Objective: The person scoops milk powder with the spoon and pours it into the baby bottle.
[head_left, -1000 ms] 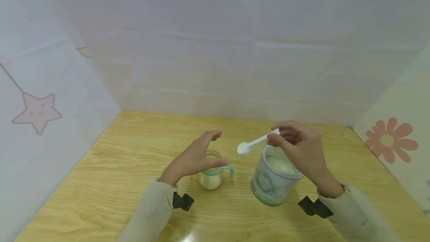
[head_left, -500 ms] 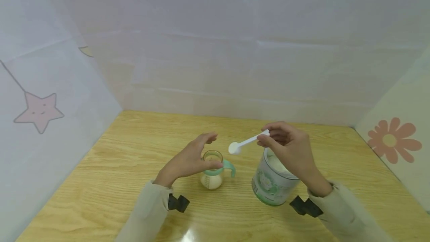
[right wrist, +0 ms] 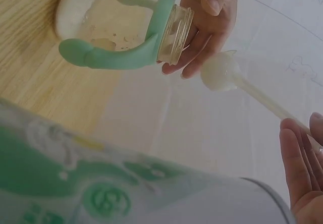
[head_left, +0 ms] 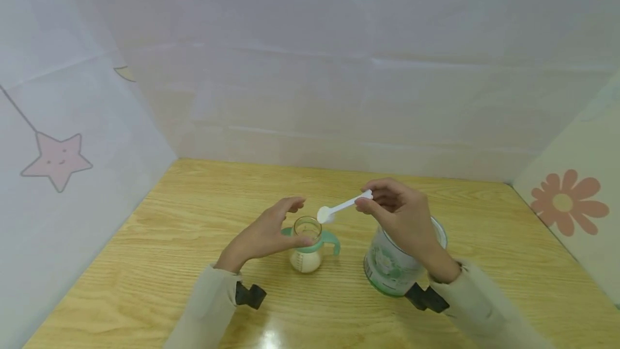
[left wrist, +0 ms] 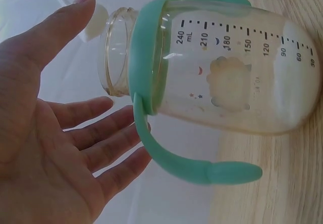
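Note:
My right hand (head_left: 402,220) pinches the end of a white scoop (head_left: 345,205) whose bowl (right wrist: 218,71) is full of pale powder. That bowl hovers just above and to the right of the open mouth of a baby bottle (head_left: 306,258). The clear bottle has a green collar with two handles (left wrist: 197,166) and pale contents low inside, near the bottom marks. My left hand (head_left: 263,233) is beside the bottle's neck, thumb and fingers spread apart, not gripping it. In the left wrist view the thumb (left wrist: 70,19) lies near the bottle's rim.
A white and green powder tin (head_left: 392,265) stands open on the wooden table (head_left: 160,263), right of the bottle and partly behind my right hand. Pale printed sheets (head_left: 310,96) enclose the table's back and sides.
My right hand has carried the filled scoop leftward from over the tin to near the bottle's mouth. My left hand has shifted slightly left, and more of the bottle's mouth shows.

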The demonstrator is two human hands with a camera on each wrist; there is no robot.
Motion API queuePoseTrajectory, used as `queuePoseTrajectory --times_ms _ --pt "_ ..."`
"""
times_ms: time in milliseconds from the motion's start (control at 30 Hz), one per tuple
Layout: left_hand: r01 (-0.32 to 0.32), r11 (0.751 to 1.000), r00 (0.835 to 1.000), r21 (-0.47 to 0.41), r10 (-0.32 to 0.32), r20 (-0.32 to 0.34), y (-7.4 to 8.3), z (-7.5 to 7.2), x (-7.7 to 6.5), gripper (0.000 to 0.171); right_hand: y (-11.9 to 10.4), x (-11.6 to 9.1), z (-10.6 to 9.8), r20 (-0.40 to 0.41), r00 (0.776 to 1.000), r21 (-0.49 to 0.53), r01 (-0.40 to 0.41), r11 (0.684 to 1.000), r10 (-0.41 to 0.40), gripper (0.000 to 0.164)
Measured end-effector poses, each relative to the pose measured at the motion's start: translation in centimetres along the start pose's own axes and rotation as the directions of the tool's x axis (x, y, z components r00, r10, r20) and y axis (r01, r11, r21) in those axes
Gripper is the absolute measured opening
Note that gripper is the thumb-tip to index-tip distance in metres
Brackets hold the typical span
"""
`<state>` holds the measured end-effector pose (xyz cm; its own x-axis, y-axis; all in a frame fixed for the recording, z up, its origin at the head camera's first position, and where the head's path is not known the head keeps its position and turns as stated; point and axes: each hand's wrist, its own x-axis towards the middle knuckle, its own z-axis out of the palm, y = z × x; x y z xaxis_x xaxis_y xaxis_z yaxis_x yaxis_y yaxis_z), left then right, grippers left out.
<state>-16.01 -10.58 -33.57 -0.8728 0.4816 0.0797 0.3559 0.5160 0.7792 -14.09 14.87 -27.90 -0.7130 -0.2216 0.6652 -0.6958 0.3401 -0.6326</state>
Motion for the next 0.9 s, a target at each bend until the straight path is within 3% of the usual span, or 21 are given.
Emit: queuePoseTrajectory --times_ms 300,700,900 --pt "-0.005 1.0 1.0 -0.005 0.005 0.026 -0.5 -0.1 -0.1 0.082 0.1 -0.2 0.9 -0.002 1.0 -0.053 0.015 0.999 -0.015 0.021" --pt "0.017 0.999 0.999 -0.027 -0.016 0.049 -0.9 0.2 -0.3 0.077 0.2 -1.0 1.9 -0.007 1.0 -0.043 0.018 0.999 -0.018 0.022" --pt "-0.003 0.999 0.998 -0.037 0.005 0.06 -1.1 0.5 -0.1 0.074 0.5 -1.5 2.3 -0.006 0.999 -0.039 0.044 0.998 -0.045 0.022"
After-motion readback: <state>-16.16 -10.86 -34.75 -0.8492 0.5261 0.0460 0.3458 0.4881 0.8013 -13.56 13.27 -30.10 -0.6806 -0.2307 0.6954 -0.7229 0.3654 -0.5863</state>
